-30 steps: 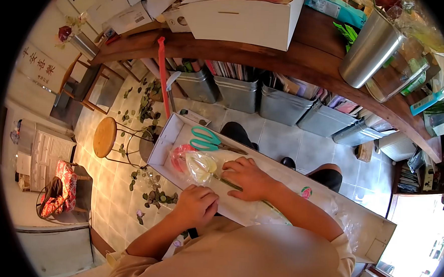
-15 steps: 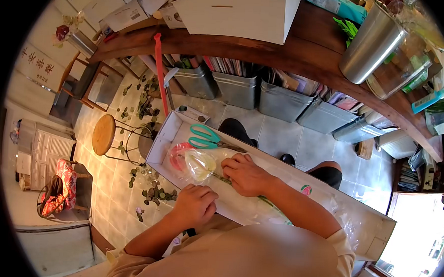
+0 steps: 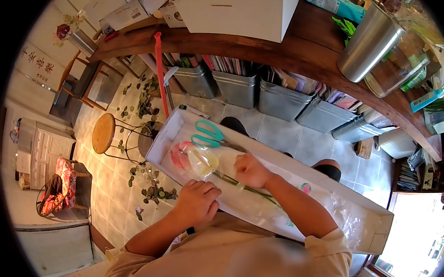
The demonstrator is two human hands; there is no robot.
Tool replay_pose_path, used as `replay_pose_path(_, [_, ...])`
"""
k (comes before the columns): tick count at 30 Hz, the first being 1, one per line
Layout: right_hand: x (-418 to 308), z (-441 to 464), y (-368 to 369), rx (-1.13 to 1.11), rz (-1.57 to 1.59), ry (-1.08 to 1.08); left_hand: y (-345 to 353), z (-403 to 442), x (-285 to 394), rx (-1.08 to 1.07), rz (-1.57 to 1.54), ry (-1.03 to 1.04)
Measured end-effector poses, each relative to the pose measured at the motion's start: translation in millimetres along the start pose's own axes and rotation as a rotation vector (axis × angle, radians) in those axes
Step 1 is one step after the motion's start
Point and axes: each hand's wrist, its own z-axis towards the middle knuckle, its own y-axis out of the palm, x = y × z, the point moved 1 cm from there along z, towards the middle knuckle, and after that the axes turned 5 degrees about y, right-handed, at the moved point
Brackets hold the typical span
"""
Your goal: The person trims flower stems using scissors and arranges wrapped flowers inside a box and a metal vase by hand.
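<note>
A long white cardboard box (image 3: 363,221) lies across my lap. Inside it is a pale yellow flower head (image 3: 203,161) in clear plastic, with a green stem (image 3: 259,192) running right. Beside the flower is a pinkish-red rounded thing (image 3: 180,154), also under plastic. Scissors with teal handles (image 3: 207,133) lie at the box's far side. My left hand (image 3: 197,201) is curled at the near edge, close to the wrapped flower; whatever its fingers hold is hidden. My right hand (image 3: 252,170) is closed in a fist above the stem, its grip hidden from view.
Crumpled clear plastic (image 3: 345,227) fills the box's right part. Ahead stands a wooden counter (image 3: 312,53) with a white box (image 3: 233,16) and a metal vase (image 3: 370,43). Metal bins (image 3: 284,99) sit beneath it. A round stool (image 3: 103,134) and leafy stems (image 3: 159,193) are at left.
My right hand has moved right and slightly away from me, its fingers now drawn into a fist. More stem shows. The box has shifted slightly, while my left hand stays nearly in place.
</note>
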Motion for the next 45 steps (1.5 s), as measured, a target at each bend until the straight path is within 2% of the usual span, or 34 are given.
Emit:
replay_pose_path(1, [1,-1,-5,0.034,0.314,0.074,8,-6,-7,-0.022,0.000,-0.019])
replay_pose_path(4, [-10,-4,-7,0.011,0.003,-0.043,9,-9,-6,-0.012,-0.030,-0.027])
replay_pose_path(5, [-12,-7,-1,0.064,-0.085,-0.016,8,-10,-4,-0.012,-0.050,-0.020])
replay_pose_path(8, [-39,-7,3,0.093,-0.007,0.154,9,-6,-2,-0.012,-0.066,-0.053])
replay_pose_path(11, [-60,-14,4,0.103,-0.394,-0.192,11,-6,-5,-0.069,-0.045,-0.048])
replay_pose_path(14, [-72,-28,2,0.170,-0.862,-0.057,9,-7,-4,-0.044,-0.036,-0.046])
replay_pose_path(17, [-78,-35,-5,0.033,-1.131,-0.084,6,-6,-2,-0.055,-0.026,-0.056])
replay_pose_path(20, [-67,-39,-15,-0.143,-1.348,-0.311,6,-5,-4,-0.096,-0.017,-0.067])
replay_pose_path(23, [-77,-51,-27,-0.273,-1.132,-0.213,0,-4,-2,-0.077,-0.017,-0.068])
replay_pose_path(26, [-69,-50,-23,-0.219,-0.926,-0.139,1,-3,-4,-0.099,-0.009,-0.085])
replay_pose_path(29, [-68,-23,-6,-0.327,-1.207,-0.176,5,-3,-8,-0.067,-0.019,-0.035])
replay_pose_path(33, [-58,6,20,-0.244,-1.130,-0.305,2,-5,-7,0.041,-0.062,0.053])
replay_pose_path(39, [-44,16,29,-0.258,-1.027,-0.316,7,-14,-14,0.099,-0.082,0.069])
replay_pose_path(42, [-42,16,27,-0.348,-0.979,-0.254,10,-15,-15,0.123,-0.096,0.081])
replay_pose_path(45, [-43,15,29,-0.311,-0.985,-0.279,11,-14,-14,0.110,-0.106,0.084])
